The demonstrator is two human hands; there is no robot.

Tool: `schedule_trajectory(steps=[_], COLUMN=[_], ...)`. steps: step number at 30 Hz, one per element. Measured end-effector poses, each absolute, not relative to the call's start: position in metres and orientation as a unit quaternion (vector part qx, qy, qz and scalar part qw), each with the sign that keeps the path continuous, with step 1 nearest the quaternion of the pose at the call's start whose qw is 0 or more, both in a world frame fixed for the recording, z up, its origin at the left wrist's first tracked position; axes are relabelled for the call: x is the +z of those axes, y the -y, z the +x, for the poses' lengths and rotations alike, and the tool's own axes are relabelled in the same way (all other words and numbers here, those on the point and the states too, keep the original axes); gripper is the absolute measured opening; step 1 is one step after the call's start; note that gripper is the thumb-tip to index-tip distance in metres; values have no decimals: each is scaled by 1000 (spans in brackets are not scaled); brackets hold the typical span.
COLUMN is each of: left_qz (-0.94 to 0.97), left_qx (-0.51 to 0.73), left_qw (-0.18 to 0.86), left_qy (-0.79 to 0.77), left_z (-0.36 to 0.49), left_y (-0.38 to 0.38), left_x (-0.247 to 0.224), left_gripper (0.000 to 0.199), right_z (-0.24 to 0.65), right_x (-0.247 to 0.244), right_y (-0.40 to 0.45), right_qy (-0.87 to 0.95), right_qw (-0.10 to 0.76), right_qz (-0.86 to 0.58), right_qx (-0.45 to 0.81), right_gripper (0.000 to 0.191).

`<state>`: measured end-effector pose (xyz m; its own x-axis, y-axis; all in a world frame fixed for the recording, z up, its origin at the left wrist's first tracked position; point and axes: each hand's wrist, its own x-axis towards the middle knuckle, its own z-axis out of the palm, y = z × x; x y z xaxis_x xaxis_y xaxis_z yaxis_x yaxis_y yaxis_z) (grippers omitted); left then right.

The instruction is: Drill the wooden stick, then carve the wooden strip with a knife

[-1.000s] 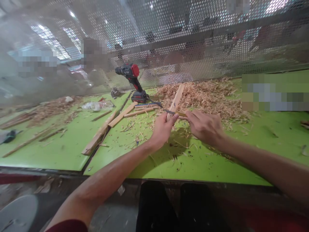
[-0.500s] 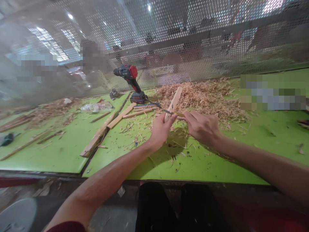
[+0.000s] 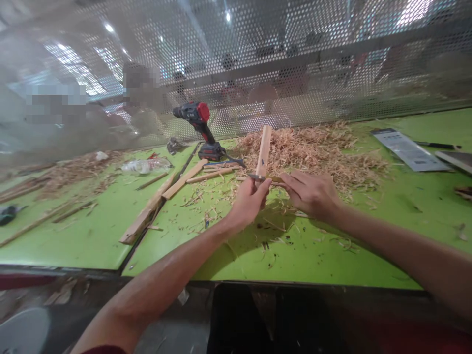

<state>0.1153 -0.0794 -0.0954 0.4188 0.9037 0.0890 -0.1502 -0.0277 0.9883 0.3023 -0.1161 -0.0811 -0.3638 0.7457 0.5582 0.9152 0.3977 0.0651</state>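
Observation:
My left hand (image 3: 250, 196) is closed around the lower end of a flat, pale wooden strip (image 3: 264, 150), whose free end points away from me and slightly up. A small dark mark shows on the strip's face. My right hand (image 3: 311, 192) is wrapped round the yellowish handle of a knife (image 3: 255, 176). Its short dark blade lies across the strip, just above my left thumb. The thumb touches or nearly touches the knife by the handle's front end; I cannot tell which. Most of the handle is hidden in my right fingers.
Behind the strip lies a large heap of wood shavings (image 3: 306, 147). A cordless drill (image 3: 201, 129) stands upright beside several wooden pieces (image 3: 184, 182). A plastic bottle (image 3: 145, 165) lies left. A flat packet (image 3: 411, 150) and a black pen-like tool (image 3: 438, 145) are at right. A perforated screen (image 3: 287, 64) closes off the back.
The strip has turned from leaning right to pointing nearly straight away from me. Both hands keep their grips, and the blade still lies across the wood near the left thumb.

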Motion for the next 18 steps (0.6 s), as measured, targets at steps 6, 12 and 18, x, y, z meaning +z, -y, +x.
schedule_trajectory(steps=[6,12,18], left_qz=[580,565,569], left_qx=[410,419,433], left_qw=[652,635,620], left_qy=[-266,-320,-325], left_z=[115,115,114], left_y=[81,82,83], left_x=[-90,-88,-90], left_gripper=[37,36,37], right_z=[304,298,294], right_x=[-80,-81,-81], right_y=[116,118,120], right_qy=[811,791,791], right_qw=[225,243,226], right_qz=[-514,-538,-529], right_qx=[-163,-162,-209], right_gripper=[41,43,46])
